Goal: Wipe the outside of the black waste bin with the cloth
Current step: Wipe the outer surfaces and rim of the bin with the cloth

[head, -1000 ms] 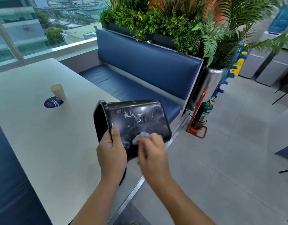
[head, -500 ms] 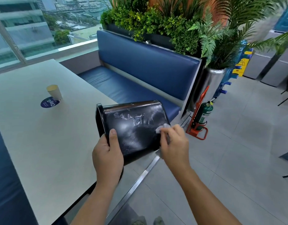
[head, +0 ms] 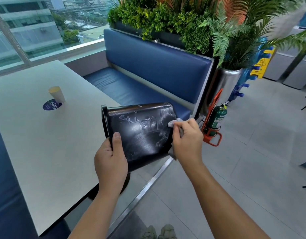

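— Where is the bin (head: 143,135)?
— It is up in the air, on its side, over the edge of the table (head: 36,144). Its open end points left and its bottom points right.
— Who holds it?
— The person's left hand (head: 111,163) does. It grips the bin at the open end. The thumb (head: 117,140) lies flat on the side that faces up. The other fingers curl under, out of sight.
— And the right hand (head: 186,140)?
— It is at the other end, near the bin's bottom. Its fingers are bent round a pale cloth (head: 172,124) and pinch it. The cloth touches the bin's right edge. A bit of cloth sticks out past the fingers, and a bit hangs below the hand.
— So the bin is between the two hands?
— Yes. The left hand is at one end, and the right hand and cloth are at the other.
— What does the bin look like?
— It is black and shiny, with white smears on the side that faces up.
— What else is there?
— A paper cup (head: 56,94) stands on the table, well apart from the bin, just by a round blue sticker (head: 51,105). A blue bench (head: 148,69) is behind the bin.
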